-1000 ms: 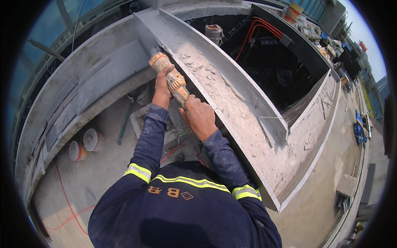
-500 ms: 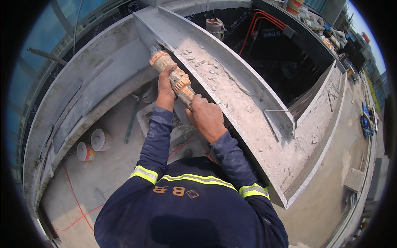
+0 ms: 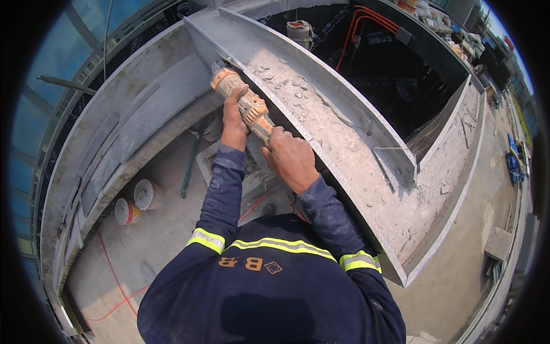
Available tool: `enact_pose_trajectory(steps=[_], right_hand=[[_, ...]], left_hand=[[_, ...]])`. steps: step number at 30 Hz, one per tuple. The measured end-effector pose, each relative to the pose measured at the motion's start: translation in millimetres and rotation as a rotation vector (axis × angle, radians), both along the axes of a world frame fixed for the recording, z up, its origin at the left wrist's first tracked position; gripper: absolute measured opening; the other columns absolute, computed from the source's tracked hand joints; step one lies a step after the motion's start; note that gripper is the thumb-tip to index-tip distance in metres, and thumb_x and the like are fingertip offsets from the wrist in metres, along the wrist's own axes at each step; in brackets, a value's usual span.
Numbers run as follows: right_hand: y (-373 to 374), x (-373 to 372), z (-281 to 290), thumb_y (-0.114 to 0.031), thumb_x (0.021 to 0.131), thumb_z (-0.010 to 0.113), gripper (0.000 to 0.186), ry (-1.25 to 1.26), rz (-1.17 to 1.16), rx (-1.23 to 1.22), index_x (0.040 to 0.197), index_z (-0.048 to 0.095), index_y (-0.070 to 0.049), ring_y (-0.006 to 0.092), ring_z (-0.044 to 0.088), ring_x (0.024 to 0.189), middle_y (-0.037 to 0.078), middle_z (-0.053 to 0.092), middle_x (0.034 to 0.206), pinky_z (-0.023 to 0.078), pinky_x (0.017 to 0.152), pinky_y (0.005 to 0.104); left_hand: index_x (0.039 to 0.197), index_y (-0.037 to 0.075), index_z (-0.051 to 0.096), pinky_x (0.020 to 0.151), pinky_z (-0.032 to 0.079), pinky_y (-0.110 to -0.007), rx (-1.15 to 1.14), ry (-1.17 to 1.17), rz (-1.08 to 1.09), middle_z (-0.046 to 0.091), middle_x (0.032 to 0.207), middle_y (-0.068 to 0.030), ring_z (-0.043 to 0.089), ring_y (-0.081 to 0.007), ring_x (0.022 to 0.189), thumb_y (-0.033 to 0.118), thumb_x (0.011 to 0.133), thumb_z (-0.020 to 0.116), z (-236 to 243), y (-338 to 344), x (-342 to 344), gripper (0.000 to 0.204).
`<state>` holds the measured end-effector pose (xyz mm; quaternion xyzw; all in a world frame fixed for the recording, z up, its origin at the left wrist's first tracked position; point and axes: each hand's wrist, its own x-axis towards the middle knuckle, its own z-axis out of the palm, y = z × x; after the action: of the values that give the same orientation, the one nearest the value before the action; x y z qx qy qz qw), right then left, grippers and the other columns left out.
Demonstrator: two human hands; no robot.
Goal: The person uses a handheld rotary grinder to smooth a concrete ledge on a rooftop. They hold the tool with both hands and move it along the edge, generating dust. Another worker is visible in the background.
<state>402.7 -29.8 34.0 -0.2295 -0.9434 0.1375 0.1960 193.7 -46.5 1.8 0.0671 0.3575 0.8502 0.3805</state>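
A dusty orange angle grinder (image 3: 251, 108) slants across the middle, its metal head at the inner edge of a curved grey stone trough (image 3: 338, 133). My left hand (image 3: 234, 117) is wrapped round the grinder's body from its left side. Closer to me, my right hand (image 3: 291, 157) grips the rear end of the same tool. The grinder's head almost meets the upright stone edge, and I cannot make out a disc or whether it touches. Broken chips and pale dust (image 3: 281, 86) lie in the trough beside it.
Two buckets (image 3: 146, 195) stand on the concrete floor at left, near a red cable (image 3: 117, 278). A green rod (image 3: 191, 166) leans by a pale block frame. Beyond the trough is a dark pit with red pipes (image 3: 372, 20). A curved stone wall (image 3: 132, 109) bounds the left side.
The whole view has shifted slightly, so most things appear a little further right. Both hands keep their hold on the grinder, which stays at the same stone edge.
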Motion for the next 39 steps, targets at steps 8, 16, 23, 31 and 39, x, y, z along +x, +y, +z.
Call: enact_pose_trajectory(steps=[8, 16, 23, 31, 39], right_hand=[[-2.9, 16.4, 3.6, -0.029, 0.083, 0.077, 0.039, -0.004, 0.007, -0.022, 0.095, 0.055, 0.000, 0.0337, 0.072, 0.068, 0.018, 0.068, 0.078, 0.057, 0.057, 0.0419], [-2.0, 15.3, 3.4, -0.029, 0.084, 0.076, 0.036, -0.007, 0.024, 0.029, 0.093, 0.056, 0.000, 0.0289, 0.073, 0.066, 0.016, 0.068, 0.078, 0.058, 0.056, 0.0370], [2.6, -2.8, -5.7, -0.029, 0.083, 0.077, 0.038, 0.029, 0.014, -0.004, 0.092, 0.055, 0.001, 0.0350, 0.071, 0.068, 0.019, 0.068, 0.074, 0.057, 0.058, 0.0429], [7.3, -13.2, -12.7, -0.030, 0.081, 0.078, 0.038, 0.059, 0.014, 0.033, 0.090, 0.058, 0.001, 0.0347, 0.072, 0.067, 0.019, 0.069, 0.074, 0.058, 0.059, 0.0420], [3.8, 0.3, -7.4, -0.030, 0.083, 0.077, 0.039, 0.043, 0.031, 0.010, 0.092, 0.057, 0.002, 0.0348, 0.072, 0.068, 0.019, 0.069, 0.074, 0.058, 0.060, 0.0420]], left_hand=[[0.103, 0.005, 0.057, 0.058, 0.061, -0.045, 0.024, -0.004, 0.017, 0.063, 0.081, -0.0160, 0.069, -0.0308, 0.067, 0.022, 0.082, 0.074, 10.3, -5.3, 21.3, 0.032], [0.103, 0.005, 0.056, 0.058, 0.061, -0.044, 0.017, -0.019, 0.016, 0.063, 0.080, -0.0156, 0.069, -0.0303, 0.067, 0.022, 0.083, 0.074, 5.9, -4.2, 17.3, 0.031], [0.098, 0.003, 0.056, 0.059, 0.060, -0.043, 0.030, -0.035, 0.032, 0.062, 0.078, -0.0115, 0.067, -0.0276, 0.064, 0.020, 0.082, 0.074, 3.2, 3.5, 3.8, 0.030], [0.101, 0.003, 0.055, 0.060, 0.060, -0.044, -0.033, -0.007, 0.046, 0.061, 0.078, -0.0122, 0.067, -0.0286, 0.064, 0.022, 0.082, 0.073, 4.6, 7.5, -1.6, 0.032], [0.104, 0.000, 0.053, 0.059, 0.061, -0.044, -0.016, 0.001, 0.032, 0.061, 0.079, -0.0143, 0.068, -0.0300, 0.065, 0.022, 0.082, 0.073, 6.8, 2.1, 7.3, 0.038]])
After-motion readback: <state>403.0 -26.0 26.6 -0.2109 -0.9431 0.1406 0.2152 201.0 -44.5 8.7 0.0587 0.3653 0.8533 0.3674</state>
